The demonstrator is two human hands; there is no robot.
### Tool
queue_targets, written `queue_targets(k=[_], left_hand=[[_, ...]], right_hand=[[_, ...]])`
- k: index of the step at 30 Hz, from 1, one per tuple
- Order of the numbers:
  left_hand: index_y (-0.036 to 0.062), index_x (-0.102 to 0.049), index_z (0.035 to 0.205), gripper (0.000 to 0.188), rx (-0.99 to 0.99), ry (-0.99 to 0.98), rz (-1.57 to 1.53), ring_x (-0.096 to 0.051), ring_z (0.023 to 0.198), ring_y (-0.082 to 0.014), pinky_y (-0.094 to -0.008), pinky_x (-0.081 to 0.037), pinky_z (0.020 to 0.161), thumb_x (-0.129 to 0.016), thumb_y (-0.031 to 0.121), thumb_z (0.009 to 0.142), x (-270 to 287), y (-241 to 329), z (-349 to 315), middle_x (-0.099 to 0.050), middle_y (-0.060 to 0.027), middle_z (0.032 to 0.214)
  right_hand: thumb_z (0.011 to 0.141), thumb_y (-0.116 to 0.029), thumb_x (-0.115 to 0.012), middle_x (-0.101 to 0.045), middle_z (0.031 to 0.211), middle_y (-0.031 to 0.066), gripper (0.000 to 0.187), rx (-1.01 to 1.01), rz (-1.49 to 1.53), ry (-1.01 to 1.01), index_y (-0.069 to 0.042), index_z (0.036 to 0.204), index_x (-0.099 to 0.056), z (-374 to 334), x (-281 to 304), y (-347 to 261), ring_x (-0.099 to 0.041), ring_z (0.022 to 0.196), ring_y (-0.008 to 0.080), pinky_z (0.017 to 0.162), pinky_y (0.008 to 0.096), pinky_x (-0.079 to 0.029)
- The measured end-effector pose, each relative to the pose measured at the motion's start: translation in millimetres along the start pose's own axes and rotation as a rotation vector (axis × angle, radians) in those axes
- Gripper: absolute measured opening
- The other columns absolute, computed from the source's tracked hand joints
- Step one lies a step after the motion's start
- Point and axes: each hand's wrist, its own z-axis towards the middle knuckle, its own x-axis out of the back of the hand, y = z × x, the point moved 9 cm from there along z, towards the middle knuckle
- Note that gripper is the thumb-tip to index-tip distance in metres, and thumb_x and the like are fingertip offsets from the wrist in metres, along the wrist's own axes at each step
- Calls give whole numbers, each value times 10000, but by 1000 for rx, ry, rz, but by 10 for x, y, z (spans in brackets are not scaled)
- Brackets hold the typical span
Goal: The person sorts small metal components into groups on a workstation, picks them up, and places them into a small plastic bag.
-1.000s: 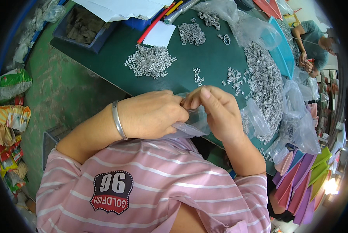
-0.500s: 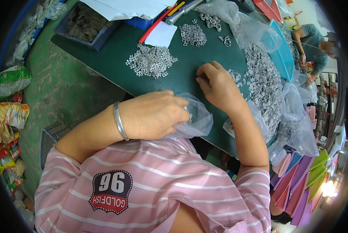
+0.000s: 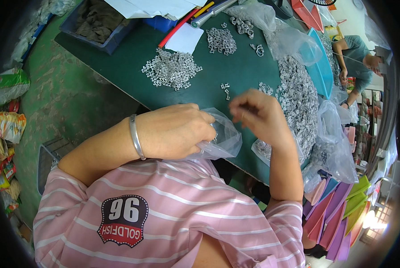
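Observation:
My left hand [image 3: 175,129], a metal bangle at its wrist, is closed on the rim of a clear plastic bag [image 3: 230,142] at the table's near edge. Some small metal pieces show inside the bag, partly hidden by my fingers. My right hand [image 3: 264,118] is over the table just right of the bag's mouth, its fingers bent and blurred, so whether they hold anything is unclear. Just beyond it lie a few small silvery metal pieces [image 3: 226,90]. A large heap of similar pieces [image 3: 298,96] spreads to its right.
On the dark green table [image 3: 119,73] are a silvery pile of metal links [image 3: 171,70], a smaller pile [image 3: 221,41], white paper [image 3: 184,39] and a red stick [image 3: 178,29]. A blue tray [image 3: 320,67] stands right, a bin with cloth [image 3: 97,24] far left. Another person [image 3: 356,58] sits far right.
My right hand has moved right and slightly toward me, uncovering a few metal pieces on the table. My left hand stays on the bag. The view has shifted slightly.

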Motion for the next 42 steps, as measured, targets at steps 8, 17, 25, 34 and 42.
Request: queue_targets(k=[8, 17, 25, 34, 42], left_hand=[[37, -631, 814, 137, -10, 4, 8, -558, 912, -336, -387, -461, 824, -696, 74, 699, -6, 0, 5, -580, -171, 1176], [38, -631, 807, 141, -4, 1, 26, -561, 913, -325, -379, -465, 826, -706, 80, 695, -9, 19, 13, -581, -174, 1183], [40, -635, 808, 147, -8, 4, 30, -562, 916, -324, -378, -467, 828, -710, 80, 689, -5, 15, 4, -579, -178, 1192], [36, -629, 796, 121, -28, 46, 5, -563, 884, -330, -380, -463, 813, -687, 72, 696, 18, 8, -18, -596, -162, 1132], [29, -609, 762, 94, -78, 67, -30, -554, 805, -325, -382, -453, 755, -669, 63, 696, -33, -30, -9, -593, -116, 940]], right_hand=[[721, 0, -690, -601, 794, 171, 161, -109, -258, 215, 31, 854, -605, 7, 39, 187, -620, 697, 293, 616, 355, -482], [726, 1, -684, -573, 819, 164, 171, 17, -210, 250, 15, 880, -612, 288, 38, 104, -608, 760, 314, 672, 363, -481], [739, -11, -648, -584, 835, 179, 88, -20, -252, 224, 15, 815, -611, 335, 19, 51, -608, 758, 356, 689, 406, -497], [726, -41, -645, -606, 779, 124, 112, -41, -331, 278, 12, 825, -636, 260, 21, 133, -626, 680, 264, 624, 349, -507], [756, 9, -687, -609, 773, 72, 97, 5, 187, -30, 15, 846, -652, -43, -110, -5, -611, 658, 122, 580, 253, -482]])
